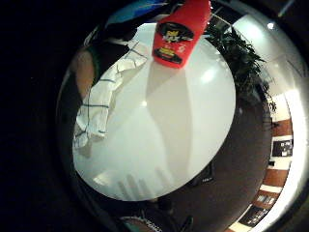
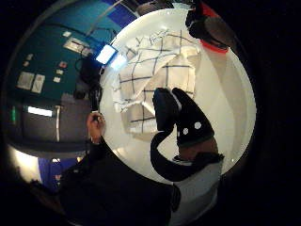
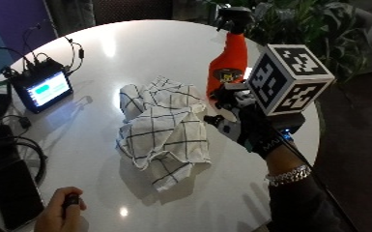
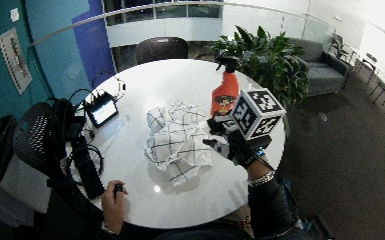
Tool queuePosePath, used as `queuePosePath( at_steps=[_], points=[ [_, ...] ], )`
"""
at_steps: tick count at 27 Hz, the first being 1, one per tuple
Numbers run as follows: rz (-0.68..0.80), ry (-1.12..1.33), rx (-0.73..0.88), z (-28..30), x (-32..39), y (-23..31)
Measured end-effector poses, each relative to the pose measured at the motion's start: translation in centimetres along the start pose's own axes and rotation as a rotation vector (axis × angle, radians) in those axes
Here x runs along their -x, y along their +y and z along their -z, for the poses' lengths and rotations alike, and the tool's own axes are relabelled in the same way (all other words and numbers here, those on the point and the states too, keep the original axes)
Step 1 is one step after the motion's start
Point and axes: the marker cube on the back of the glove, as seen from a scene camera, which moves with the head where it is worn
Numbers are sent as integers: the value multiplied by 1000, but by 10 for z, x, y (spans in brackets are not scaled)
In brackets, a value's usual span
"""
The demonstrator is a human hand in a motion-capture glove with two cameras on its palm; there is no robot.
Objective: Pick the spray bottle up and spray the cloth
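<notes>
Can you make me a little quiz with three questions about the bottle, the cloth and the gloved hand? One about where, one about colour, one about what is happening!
1. Where does the spray bottle stand?
A. on the cloth
B. on the white table, beside the cloth
C. on the floor

2. What colour is the bottle's body?
A. orange-red
B. green
C. white

3. What is the gloved right hand doing?
A. squeezing the trigger
B. lifting the cloth
C. reaching near the bottle, not gripping it

Answers:
1 B: the outside view shows it upright on the bare tabletop next to the checked cloth.
2 A: its body is orange-red under a black sprayer top.
3 C: the hand sits just in front of the bottle's base, fingers holding nothing.
</notes>
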Motion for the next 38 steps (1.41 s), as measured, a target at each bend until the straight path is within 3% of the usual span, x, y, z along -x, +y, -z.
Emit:
queuePosePath(
  at_steps=[12,23,38],
  points=[
    [-264,-20,-141,3,-46,-57],
    [-513,-261,-366,3,-78,-83],
    [-547,-681,-449,7,-73,-110]
  ],
)
